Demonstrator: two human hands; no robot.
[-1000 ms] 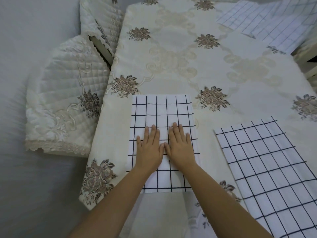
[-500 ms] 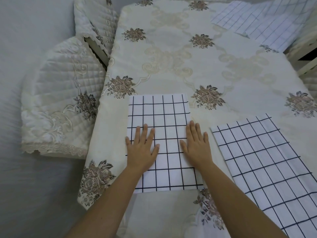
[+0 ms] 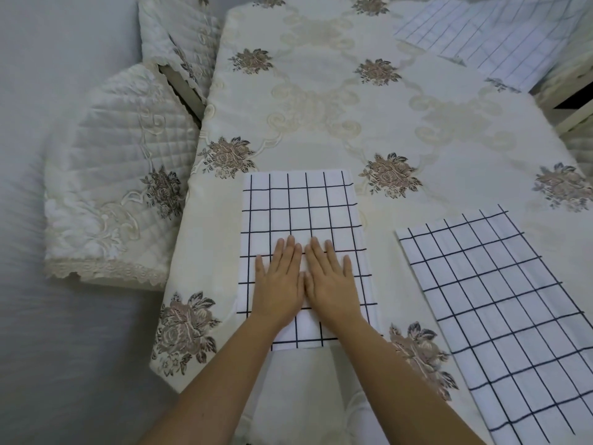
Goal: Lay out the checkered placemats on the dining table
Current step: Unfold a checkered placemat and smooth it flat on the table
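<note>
A white placemat with a black grid (image 3: pixel 300 207) lies flat near the front left of the dining table (image 3: pixel 321 123), which wears a cream cloth with brown flowers. My left hand (image 3: pixel 278 281) and my right hand (image 3: pixel 330 281) press on the mat's middle, palms down, fingers straight, thumbs nearly touching. A second checkered placemat (image 3: pixel 500 309) lies at an angle at the front right. A third checkered placemat (image 3: pixel 487 36) lies at the far right corner.
Two chairs with quilted cream covers stand along the table's left side, a near chair (image 3: pixel 109 175) and a far chair (image 3: pixel 179 36). A pale chair frame (image 3: pixel 574 104) shows at the right edge. Grey floor lies to the left.
My hands were together a second ago, slid apart across the mat half a second ago, and have come back together at its middle.
</note>
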